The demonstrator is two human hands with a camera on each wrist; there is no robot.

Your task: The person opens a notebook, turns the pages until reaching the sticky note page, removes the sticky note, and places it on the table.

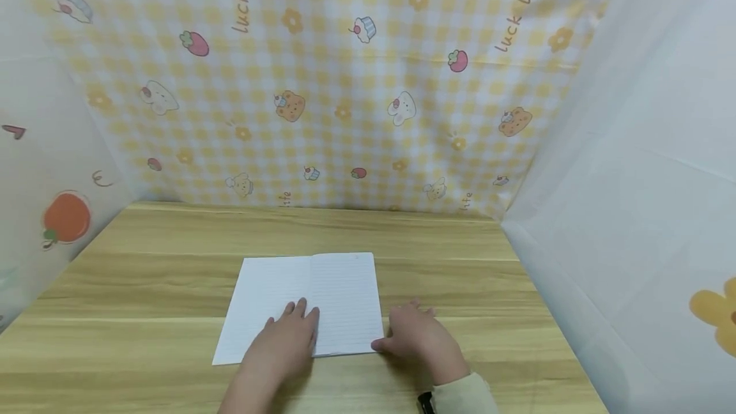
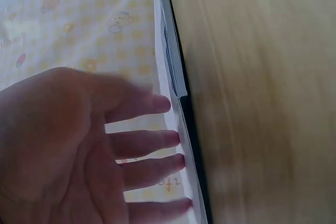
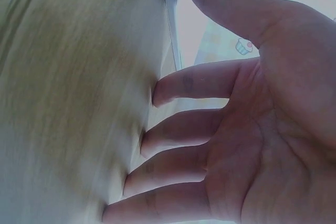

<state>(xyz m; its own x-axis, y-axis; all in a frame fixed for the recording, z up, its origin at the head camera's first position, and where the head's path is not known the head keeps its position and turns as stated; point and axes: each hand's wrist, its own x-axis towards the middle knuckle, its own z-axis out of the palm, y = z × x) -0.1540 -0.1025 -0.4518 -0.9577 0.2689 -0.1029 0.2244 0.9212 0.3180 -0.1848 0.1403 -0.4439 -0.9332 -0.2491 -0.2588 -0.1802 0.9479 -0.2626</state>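
Observation:
An open notebook with lined pages lies flat on the wooden table, its fold running down the middle. My left hand rests on the left page beside the fold. In the left wrist view its fingers reach straight down to the paper, and the notebook's dark cover edge shows. My right hand is at the notebook's lower right corner, its thumb touching that corner. The other fingers stand spread with their tips on the table, as the right wrist view shows.
The wooden tabletop surrounds the notebook. Behind it hangs a yellow checked cloth with cartoon prints. Pale sheets stand on both sides, the right one close to the table edge. A small black object shows by the right sleeve.

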